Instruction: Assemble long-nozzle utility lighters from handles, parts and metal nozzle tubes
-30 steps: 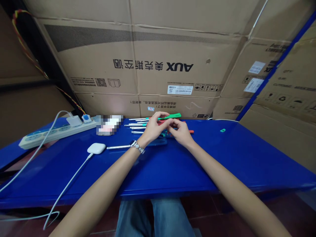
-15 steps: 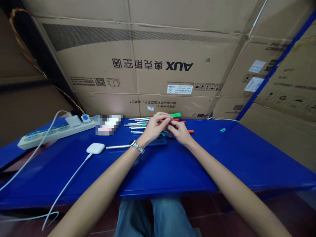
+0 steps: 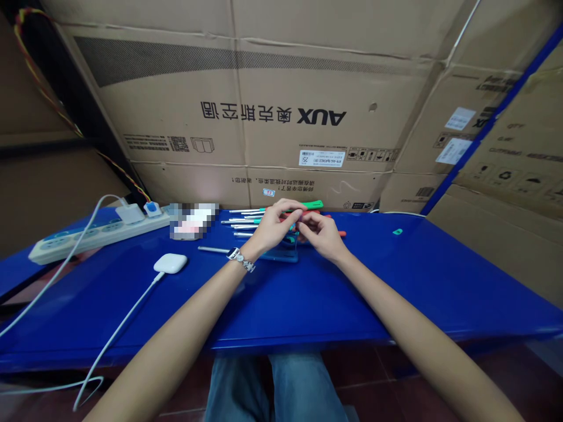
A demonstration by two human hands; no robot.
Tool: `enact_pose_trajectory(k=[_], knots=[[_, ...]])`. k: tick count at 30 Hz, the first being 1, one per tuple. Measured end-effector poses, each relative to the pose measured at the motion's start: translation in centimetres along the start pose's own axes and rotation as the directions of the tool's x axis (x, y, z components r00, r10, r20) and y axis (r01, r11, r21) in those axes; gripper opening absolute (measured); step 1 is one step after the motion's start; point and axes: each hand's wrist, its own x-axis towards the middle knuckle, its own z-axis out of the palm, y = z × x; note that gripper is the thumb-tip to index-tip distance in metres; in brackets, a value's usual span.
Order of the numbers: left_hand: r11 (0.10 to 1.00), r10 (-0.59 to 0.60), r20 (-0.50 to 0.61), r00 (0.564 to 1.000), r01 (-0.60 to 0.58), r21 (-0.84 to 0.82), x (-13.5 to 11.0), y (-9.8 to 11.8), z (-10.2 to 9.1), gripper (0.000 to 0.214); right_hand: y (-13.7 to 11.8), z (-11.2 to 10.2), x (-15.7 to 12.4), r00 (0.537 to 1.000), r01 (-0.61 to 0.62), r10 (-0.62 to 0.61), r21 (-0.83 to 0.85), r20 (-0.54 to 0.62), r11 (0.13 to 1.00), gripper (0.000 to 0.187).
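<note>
Silver rod point(image 3: 213, 250) shifted away from white case point(image 3: 170, 264) — left hand point(image 3: 278, 225), right hand point(image 3: 321, 235) still busy, can't tell what we're gripping.

The left hand point(image 3: 276, 227) and right hand point(image 3: 323, 235) are blocking my view.
Their fingers point(image 3: 292, 220) are hiding whatever may lie between them and covering parts of the metal-shafted tools point(image 3: 244, 221). Pixels are masking an object point(image 3: 193, 223) at left; the bottom edge is cutting off both forearms point(image 3: 189, 319); I am failing to read the carton's point(image 3: 281, 76) smallest print point(image 3: 143, 140).
</note>
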Motion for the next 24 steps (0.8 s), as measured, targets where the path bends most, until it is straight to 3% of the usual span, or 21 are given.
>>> enact_pose_trajectory(k=[7, 13, 14, 16, 19, 21, 24], knots=[[1.000, -0.010, -0.146, 0.989, 0.006, -0.025, -0.1, -0.3, 0.9, 0.027, 0.5, 0.5, -0.2, 0.999, 0.050, -0.050, -0.060, 0.003, 0.997, 0.030], [0.993, -0.071, -0.142, 0.987, 0.083, 0.080, -1.2, 0.2, 0.0, 0.020, -0.1, -0.2, -0.4, 0.998, 0.009, -0.010, 0.016, 0.064, 1.000, 0.035], [0.988, -0.072, -0.101, 0.992, 0.085, 0.130, -1.6, -0.1, -0.3, 0.019, -0.2, -0.5, -0.4, 0.997, -0.002, -0.001, 0.033, 0.080, 0.999, 0.037], [0.972, -0.098, 0.089, 0.991, 0.076, 0.221, -2.2, -0.8, -0.9, 0.018, -0.3, -1.0, -0.4, 0.994, -0.030, 0.022, 0.070, 0.110, 0.997, 0.041], [0.947, -0.183, 0.341, 0.922, 0.073, 0.312, -2.7, -1.9, -1.3, 0.015, -0.4, -1.8, -0.2, 0.995, -0.057, 0.047, 0.119, 0.088, 0.991, 0.044], [0.937, -0.215, 0.408, 0.887, 0.069, 0.344, -2.9, -2.3, -1.2, 0.014, -0.5, -2.2, 0.0, 0.997, -0.064, 0.059, 0.147, 0.040, 0.987, 0.044], [0.921, -0.210, 0.421, 0.883, 0.034, 0.388, -2.9, -2.4, -0.9, 0.011, -0.4, -2.8, 0.1, 0.996, -0.080, 0.084, 0.155, -0.018, 0.985, 0.044]])
